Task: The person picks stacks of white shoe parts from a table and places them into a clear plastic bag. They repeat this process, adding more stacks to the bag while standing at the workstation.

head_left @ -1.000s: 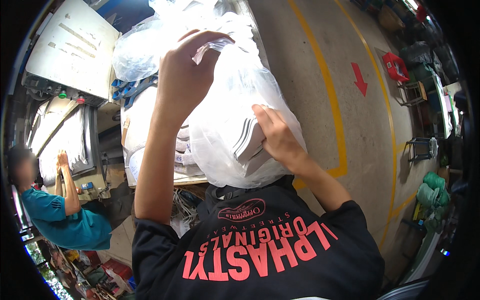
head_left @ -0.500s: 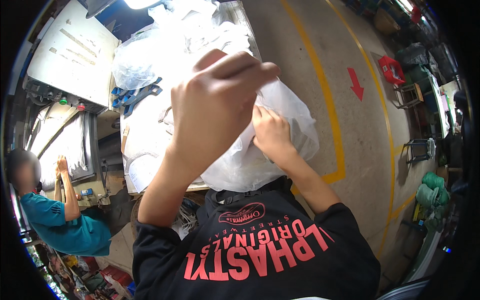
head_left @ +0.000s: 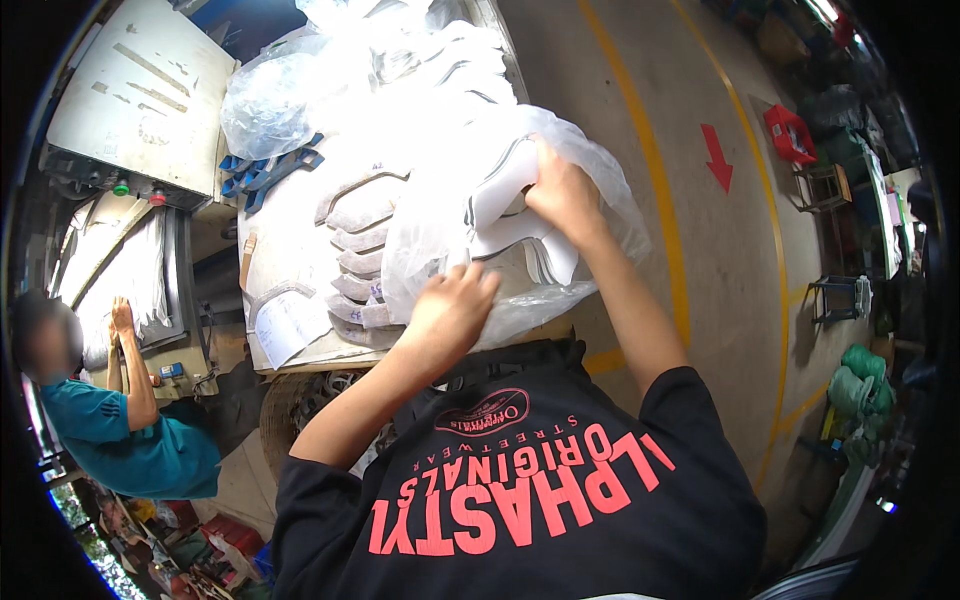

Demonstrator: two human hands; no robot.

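At the near end of the table [head_left: 268, 235], toward one o'clock from the middle of the view, a clear plastic bag [head_left: 618, 215] lay spread open around curved white pieces, some held up and others lying in a stack. The held white pieces [head_left: 502, 188] lay at nine o'clock from the right hand [head_left: 562, 195], which was clamped on their upper right end, and at one o'clock from the left hand [head_left: 455, 305]. The lower white stack [head_left: 548, 258] sat at six o'clock from the right hand and two o'clock from the left, its layered edges bent in a wave. The hands were well apart, the left at between seven and eight o'clock from the right. The right forearm reached up toward eleven o'clock, back of the hand uppermost and fingers hooked over the pieces. The left forearm slanted toward between one and two o'clock, lower and nearer the body, its fingers bent downward at the bag's left side; they were blurred, and whether they pinched the plastic could not be told. At ten o'clock from the left hand lay a row of grey curved pieces [head_left: 362, 240]; at nine o'clock, a sheet of paper [head_left: 290, 332].
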